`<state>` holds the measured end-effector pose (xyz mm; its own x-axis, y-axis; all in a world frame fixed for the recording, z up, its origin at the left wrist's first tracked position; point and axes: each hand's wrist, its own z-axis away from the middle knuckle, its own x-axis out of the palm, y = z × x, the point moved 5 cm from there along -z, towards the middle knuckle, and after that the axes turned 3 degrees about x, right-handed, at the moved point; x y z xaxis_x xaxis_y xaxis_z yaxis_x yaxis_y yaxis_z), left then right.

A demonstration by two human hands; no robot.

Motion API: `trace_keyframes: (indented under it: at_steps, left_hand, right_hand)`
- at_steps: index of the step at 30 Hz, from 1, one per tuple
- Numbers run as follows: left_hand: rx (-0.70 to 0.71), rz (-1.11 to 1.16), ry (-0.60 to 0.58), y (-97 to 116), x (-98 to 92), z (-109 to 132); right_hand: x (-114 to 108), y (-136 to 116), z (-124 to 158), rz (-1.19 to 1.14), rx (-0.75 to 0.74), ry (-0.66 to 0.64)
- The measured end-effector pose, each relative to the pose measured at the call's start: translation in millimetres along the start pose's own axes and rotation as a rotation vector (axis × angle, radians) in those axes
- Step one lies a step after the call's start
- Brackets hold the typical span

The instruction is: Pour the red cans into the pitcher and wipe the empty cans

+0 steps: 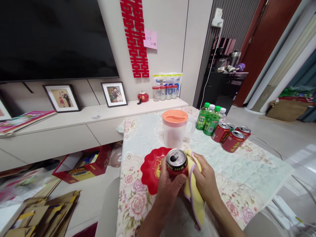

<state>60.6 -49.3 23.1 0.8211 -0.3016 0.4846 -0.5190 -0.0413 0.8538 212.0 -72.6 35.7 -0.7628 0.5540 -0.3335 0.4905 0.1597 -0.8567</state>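
Over the floral tablecloth (138, 204), your left hand (170, 187) grips the opened red can (176, 163) upright above the red dish (150, 169) while your right hand (206, 179) presses the yellow cloth (191, 194) against its side, fingers closed on it.

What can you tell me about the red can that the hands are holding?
The red can is a small metal drink can with a silvery top. Its pull tab is there and the drinking hole looks open. It stands nearly upright, tipped slightly towards the camera, held above the flowery tablecloth just in front of a red dish. The left hand wraps around its side from below, and the right hand presses a yellow cloth against its other side. The print on it is mostly hidden by the fingers.
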Motion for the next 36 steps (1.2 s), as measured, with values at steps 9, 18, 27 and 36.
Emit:
trace_keyframes:
  at_steps: [9,18,27,36]
  left_hand:
    - [-0.003,-0.191,0.179,1.8,-17.7,-6.0]
    - [-0.18,-0.042,0.056,-2.5,5.5,-0.5]
    - [-0.102,0.031,-0.092,-0.9,14.5,6.7]
    - [-0.056,0.022,-0.057,-2.8,4.4,3.8]
  right_hand:
    - [5.1,-25.9,12.3,0.012,-0.126,-0.044]
    - [-20.7,-53.0,24.6,0.077,-0.357,0.189]
    - [-26.1,-25.6,7.5,0.028,-0.116,0.217]
    - [-7.3,-3.9,-0.3,0.011,-0.039,0.067]
